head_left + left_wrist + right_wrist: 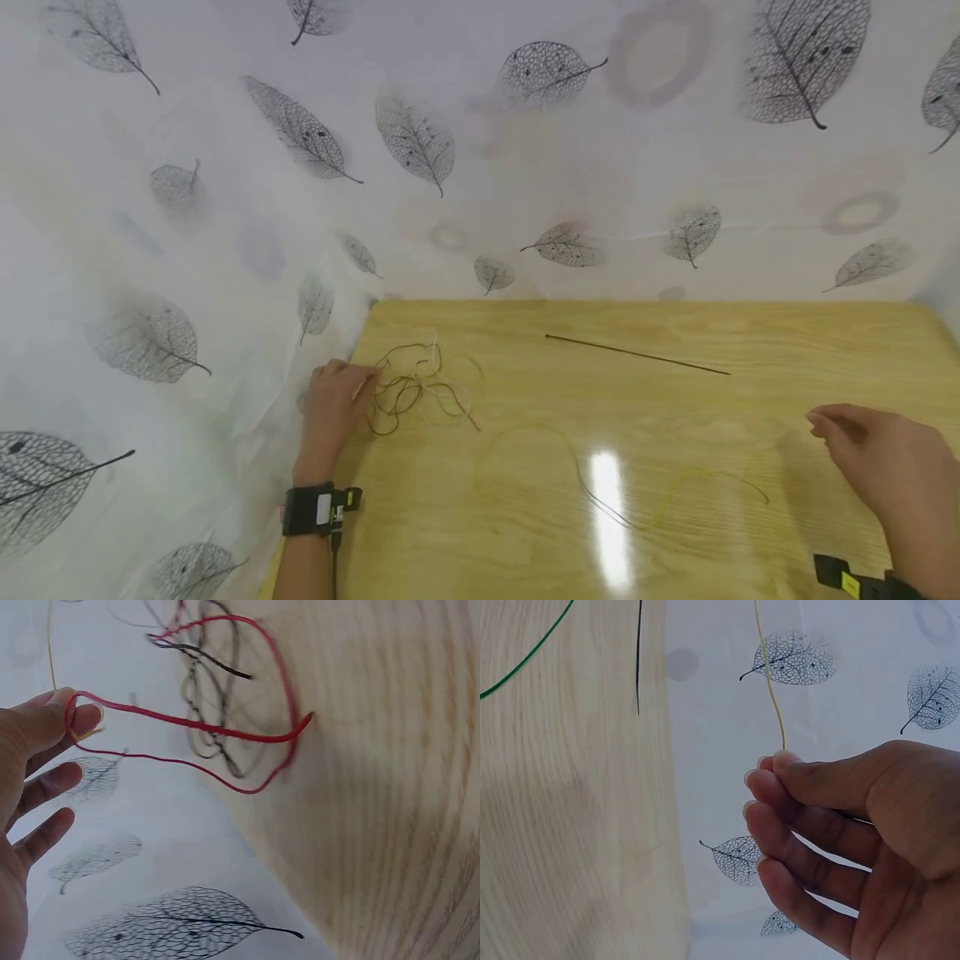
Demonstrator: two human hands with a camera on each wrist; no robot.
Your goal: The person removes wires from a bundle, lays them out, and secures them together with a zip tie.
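Note:
My left hand [335,408] is at the table's left side, beside a loose tangle of cords [407,385]. In the left wrist view its thumb and index finger pinch a thin yellow cord [51,645], whose short end pokes out below. A red cord [180,720] loops past that thumb; I cannot tell if it is held too. Over the table's right side, my right hand [892,454] pinches a yellow cord [775,697] between thumb and fingertips, and the cord runs upward in the right wrist view. The other right fingers are bent loosely.
A dark cord [637,354] lies nearly straight towards the back of the wooden table [825,350]. A thin curved cord [579,471] winds across the middle; a green cord [536,652] shows in the right wrist view. Leaf-printed white sheeting [450,225] stands behind and at the left.

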